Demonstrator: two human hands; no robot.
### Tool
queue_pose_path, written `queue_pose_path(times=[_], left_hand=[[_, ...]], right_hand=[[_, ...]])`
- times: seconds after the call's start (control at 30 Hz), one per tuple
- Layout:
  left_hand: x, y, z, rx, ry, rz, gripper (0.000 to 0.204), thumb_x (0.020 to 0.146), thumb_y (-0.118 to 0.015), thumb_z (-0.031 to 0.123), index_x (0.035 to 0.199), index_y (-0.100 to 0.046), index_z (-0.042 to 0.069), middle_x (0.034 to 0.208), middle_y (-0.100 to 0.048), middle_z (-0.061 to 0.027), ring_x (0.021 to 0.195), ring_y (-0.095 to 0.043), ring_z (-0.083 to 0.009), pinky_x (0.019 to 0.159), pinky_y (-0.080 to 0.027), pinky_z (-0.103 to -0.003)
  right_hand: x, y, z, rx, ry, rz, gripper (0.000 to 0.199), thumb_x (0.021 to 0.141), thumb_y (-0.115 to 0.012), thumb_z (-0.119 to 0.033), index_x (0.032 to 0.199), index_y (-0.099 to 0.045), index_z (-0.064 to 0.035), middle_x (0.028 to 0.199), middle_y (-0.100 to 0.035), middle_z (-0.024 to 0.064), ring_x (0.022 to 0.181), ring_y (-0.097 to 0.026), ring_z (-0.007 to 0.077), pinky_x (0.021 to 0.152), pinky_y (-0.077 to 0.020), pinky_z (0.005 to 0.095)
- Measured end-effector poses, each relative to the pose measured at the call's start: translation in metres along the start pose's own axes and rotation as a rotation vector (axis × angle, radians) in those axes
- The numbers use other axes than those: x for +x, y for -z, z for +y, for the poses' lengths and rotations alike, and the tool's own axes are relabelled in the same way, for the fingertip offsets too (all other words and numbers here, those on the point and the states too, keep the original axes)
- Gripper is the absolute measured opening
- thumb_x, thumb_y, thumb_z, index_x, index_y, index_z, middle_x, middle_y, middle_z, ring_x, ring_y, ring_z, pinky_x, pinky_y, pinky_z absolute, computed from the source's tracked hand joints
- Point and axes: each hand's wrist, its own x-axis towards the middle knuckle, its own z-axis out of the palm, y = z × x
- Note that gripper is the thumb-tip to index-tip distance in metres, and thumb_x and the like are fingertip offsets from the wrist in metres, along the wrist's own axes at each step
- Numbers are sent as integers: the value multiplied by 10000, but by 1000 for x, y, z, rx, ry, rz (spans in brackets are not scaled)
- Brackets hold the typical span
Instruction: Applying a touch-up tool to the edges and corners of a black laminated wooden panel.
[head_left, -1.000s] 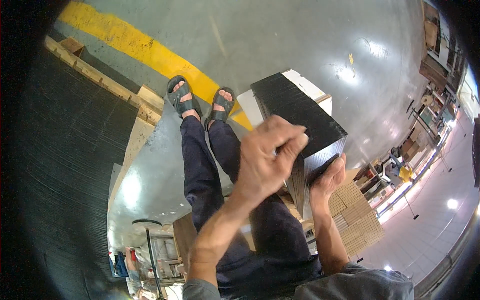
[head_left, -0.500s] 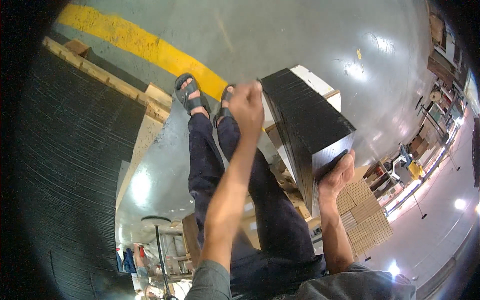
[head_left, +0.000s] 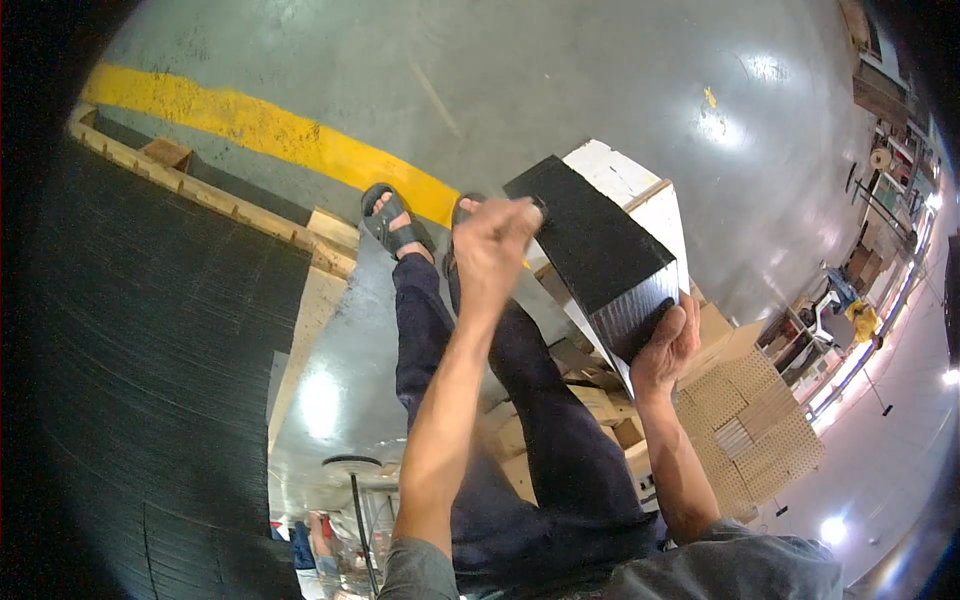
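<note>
A block of thin black sheets stands slantwise in front of me, its layered edges showing at the near end. My right hand grips that near end, fingers behind and thumb on the edge. My left hand is curled closed at the left edge of the block, its fingertips against or just above the top sheet. Slight blur hides whether anything is pinched there. Behind the block is a white box-like piece with a wooden edge.
On the left, a large stack of black sheets lies on a wooden pallet. A yellow floor line runs past my sandalled feet. Cardboard pieces lie at the lower right, and a round-topped stand is at the lower left.
The whole view has shifted a little. My left hand has come nearer along the block's left edge from its far corner. Less of the block's layered left side shows; the right hand keeps its grip.
</note>
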Motion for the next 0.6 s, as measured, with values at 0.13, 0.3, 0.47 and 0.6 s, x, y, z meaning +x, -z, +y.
queue_pose_path(times=[0.13, 0.3, 0.47, 0.6], left_hand=[[74, 6, -76, 78, 312, 2, 256, 842, -699, 181, 966, -749, -37, 776, -732, -135, 688, -682, -184, 686, -533, -343], [110, -20, -54, 395, -8, -200, 237, 870, -678, 158, 992, -736, -37, 856, -733, -160, 755, -701, -229, 712, -540, -351], [96, -45, 2, 446, -122, -419, 197, 850, -665, 149, 923, -726, -23, 818, -690, -203, 777, -676, -305, 739, -510, -359], [34, -49, 103, 289, -218, -581, 119, 851, -676, 25, 939, -716, -43, 842, -685, -155, 781, -665, -262, 732, -515, -342]], right_hand=[[0, -5, -4, 25, -54, -11, 601, 1049, -383, -497, 1059, -666, 32, 846, -594, 139, 830, -540, 281, 797, -415, 390], [8, 2, -3, -5, 10, -19, 582, 1047, -373, -498, 1042, -693, -11, 915, -679, 138, 833, -563, 284, 789, -414, 385], [13, 3, -6, 7, 37, -41, 537, 1040, -394, -476, 1051, -691, -29, 938, -695, 135, 836, -584, 297, 784, -407, 389], [17, 14, 8, -58, 34, -63, 472, 1019, -448, -433, 1059, -690, -30, 974, -695, 126, 835, -589, 294, 770, -404, 392]])
